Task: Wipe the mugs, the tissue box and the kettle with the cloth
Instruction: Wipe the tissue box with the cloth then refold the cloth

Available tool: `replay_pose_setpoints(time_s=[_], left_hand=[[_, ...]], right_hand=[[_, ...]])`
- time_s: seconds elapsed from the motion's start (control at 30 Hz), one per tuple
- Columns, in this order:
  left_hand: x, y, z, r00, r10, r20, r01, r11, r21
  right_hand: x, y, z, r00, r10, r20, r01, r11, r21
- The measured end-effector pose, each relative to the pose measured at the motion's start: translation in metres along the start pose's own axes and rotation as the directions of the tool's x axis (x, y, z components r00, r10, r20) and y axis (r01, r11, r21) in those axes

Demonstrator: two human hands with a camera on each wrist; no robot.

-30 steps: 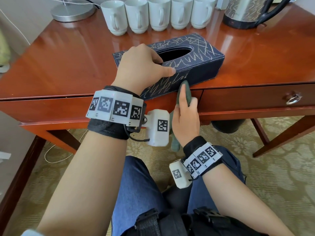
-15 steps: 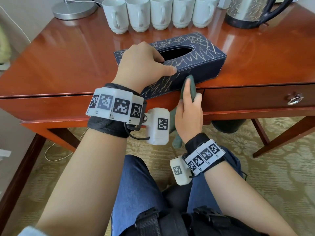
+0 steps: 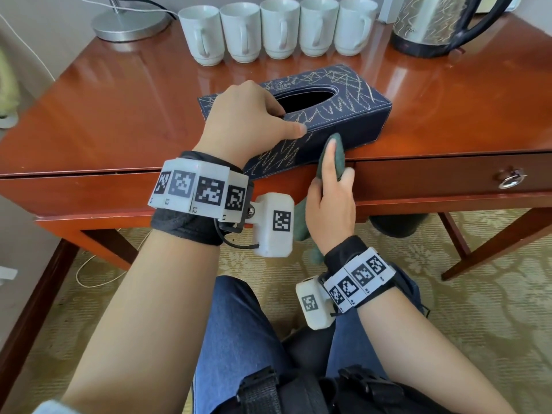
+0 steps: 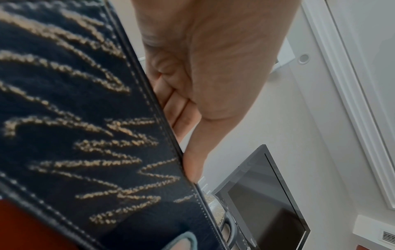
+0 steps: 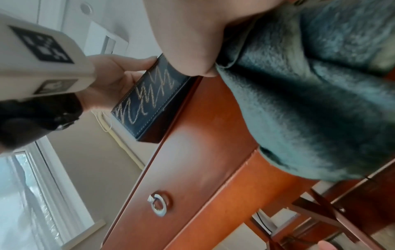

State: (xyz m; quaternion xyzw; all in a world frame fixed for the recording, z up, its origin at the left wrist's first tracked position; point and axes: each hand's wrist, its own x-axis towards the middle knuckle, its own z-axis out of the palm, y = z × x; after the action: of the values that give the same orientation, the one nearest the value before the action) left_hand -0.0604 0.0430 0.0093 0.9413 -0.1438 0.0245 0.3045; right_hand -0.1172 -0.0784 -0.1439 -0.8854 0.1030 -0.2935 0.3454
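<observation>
The dark blue tissue box with gold stitching lies askew at the desk's front edge, its near corner overhanging. My left hand grips its left end, fingers at the oval opening and thumb along the near top edge. In the left wrist view that thumb lies against the tissue box. My right hand holds the green cloth and presses it against the box's near side. The rest of the cloth hangs below the palm. Several white mugs stand in a row at the back, and the steel kettle is at the back right.
A lamp base with its cable sits at the back left of the wooden desk. A drawer with a ring pull is at the front right. My knees are under the desk edge, and patterned carpet lies below.
My right hand has slid the cloth rightward and slightly up along the box's near side. The left hand keeps its grip on the box.
</observation>
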Motion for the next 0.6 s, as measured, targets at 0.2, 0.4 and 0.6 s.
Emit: replay_pose_setpoints(time_s=[0.2,0.4,0.6], left_hand=[[0.001,-0.001,0.0,1.0,0.01,0.002,-0.01,1.0,0.007],[-0.001,-0.001,0.002,1.0,0.003,-0.012,-0.003,1.0,-0.003],[-0.006,0.002,0.009,0.997,0.038,-0.071,-0.034,0.997,0.068]], right_hand=[[0.004,-0.009,0.0,0.992,-0.121,-0.016,0.121,0.993,-0.013],[0.013,-0.007,-0.01,0.999,-0.021,-0.043,0.022,1.0,0.022],[-0.007,-0.007,0.0,0.996,0.02,0.083,-0.023,0.999,0.028]])
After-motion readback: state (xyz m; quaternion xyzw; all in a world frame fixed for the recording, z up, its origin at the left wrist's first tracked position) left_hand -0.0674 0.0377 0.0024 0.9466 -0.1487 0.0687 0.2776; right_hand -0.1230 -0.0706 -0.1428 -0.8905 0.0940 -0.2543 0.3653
